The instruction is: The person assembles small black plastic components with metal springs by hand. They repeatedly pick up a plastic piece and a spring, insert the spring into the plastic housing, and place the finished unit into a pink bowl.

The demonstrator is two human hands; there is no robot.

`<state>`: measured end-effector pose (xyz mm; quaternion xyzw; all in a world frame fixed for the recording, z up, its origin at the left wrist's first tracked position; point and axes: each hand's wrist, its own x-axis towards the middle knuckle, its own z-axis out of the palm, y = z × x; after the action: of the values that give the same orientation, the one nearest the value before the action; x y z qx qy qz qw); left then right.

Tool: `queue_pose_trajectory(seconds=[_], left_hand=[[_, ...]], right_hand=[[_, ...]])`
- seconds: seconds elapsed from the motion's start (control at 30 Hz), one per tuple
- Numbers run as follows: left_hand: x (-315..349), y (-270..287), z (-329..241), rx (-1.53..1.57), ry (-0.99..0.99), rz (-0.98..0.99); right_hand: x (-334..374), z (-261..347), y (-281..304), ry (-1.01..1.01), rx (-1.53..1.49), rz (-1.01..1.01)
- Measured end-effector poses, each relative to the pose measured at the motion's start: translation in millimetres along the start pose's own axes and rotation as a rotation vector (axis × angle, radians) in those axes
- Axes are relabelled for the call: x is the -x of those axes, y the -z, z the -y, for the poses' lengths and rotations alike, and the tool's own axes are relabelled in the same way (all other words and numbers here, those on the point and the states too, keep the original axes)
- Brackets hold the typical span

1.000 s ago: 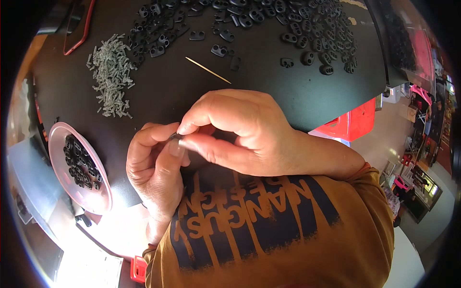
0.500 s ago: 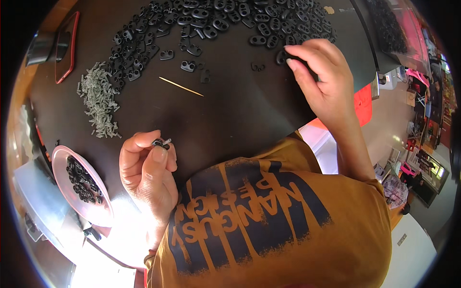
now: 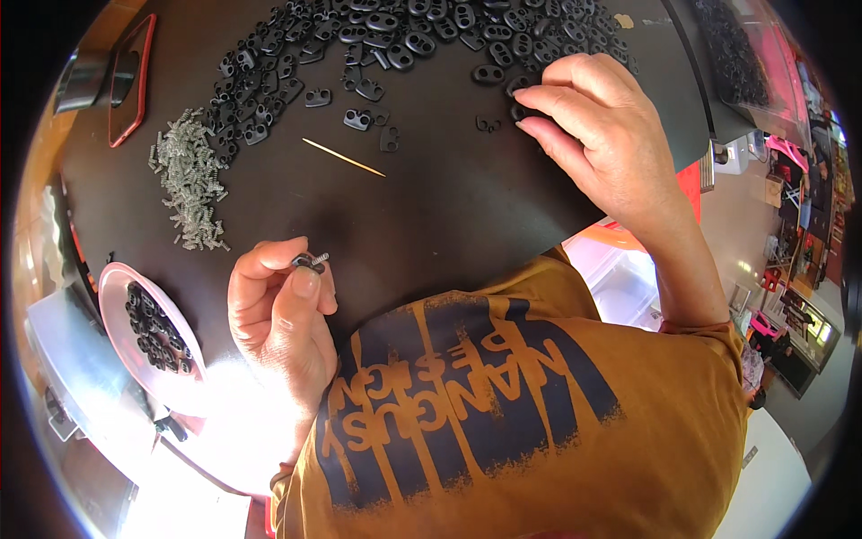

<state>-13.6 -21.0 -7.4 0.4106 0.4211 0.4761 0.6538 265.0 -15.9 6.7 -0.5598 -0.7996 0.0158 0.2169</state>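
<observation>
My left hand [image 3: 285, 314] pinches a small black plastic cord-lock piece [image 3: 303, 261] between thumb and forefinger. A thin metal spring [image 3: 319, 258] sticks out of it on the right. At the edge of a big heap of black two-hole cord-lock shells [image 3: 420, 43], my right hand [image 3: 606, 130] has its thumb and forefinger closed on a black cord-lock shell [image 3: 518, 111], partly hidden by the fingertips. A loose two-hole black piece [image 3: 488, 124] lies just left of those fingers. Smaller black cord-lock pieces [image 3: 356, 119] lie singly nearer the middle of the table.
A pile of small metal springs [image 3: 190, 184] lies at the left. A wooden toothpick [image 3: 344, 157] rests mid-table. Below the springs, a pink bowl [image 3: 193, 382] contains several black cord locks [image 3: 160, 328]. A red-edged phone [image 3: 144, 81] is at the far left. The dark table [image 3: 449, 216] curves toward me.
My right hand has shifted slightly left, and its fingertips now close at the heap's edge. My left hand still holds the black piece with the spring. The whole view has shifted a little.
</observation>
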Motion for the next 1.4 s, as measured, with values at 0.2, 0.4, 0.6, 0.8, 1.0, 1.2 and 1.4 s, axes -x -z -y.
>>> queue_pose_trajectory(seconds=[0.2, 0.4, 0.6, 0.8, 1.0, 1.2, 1.4], left_hand=[[-0.1, 1.0, 1.3, 0.014, -0.021, 0.006], [0.7, 0.7, 0.1, -0.013, -0.016, 0.003], [0.9, 0.9, 0.7, -0.015, -0.009, 0.009], [0.2, 0.7, -1.1, 0.009, 0.009, 0.013], [-8.7, -7.8, -4.9, 0.21, 0.048, 0.093], [-12.8, -9.9, -14.5, 0.233, 0.029, 0.111], [-12.3, -10.3, -16.7, 0.247, 0.053, 0.062]], right_hand=[[-1.6, 2.2, -0.3, -0.004, -0.044, 0.027], [-2.9, 2.1, -1.3, 0.025, -0.078, 0.065], [-4.8, 6.4, 0.4, -0.056, -0.154, 0.153], [-6.3, 16.6, 2.3, -0.154, -0.452, 0.122], [-23.4, 61.9, -3.8, -0.593, -1.498, 0.026], [-30.7, 89.0, -21.6, -0.591, -1.643, 0.021], [-33.8, 97.5, -25.0, -0.55, -1.606, 0.025]])
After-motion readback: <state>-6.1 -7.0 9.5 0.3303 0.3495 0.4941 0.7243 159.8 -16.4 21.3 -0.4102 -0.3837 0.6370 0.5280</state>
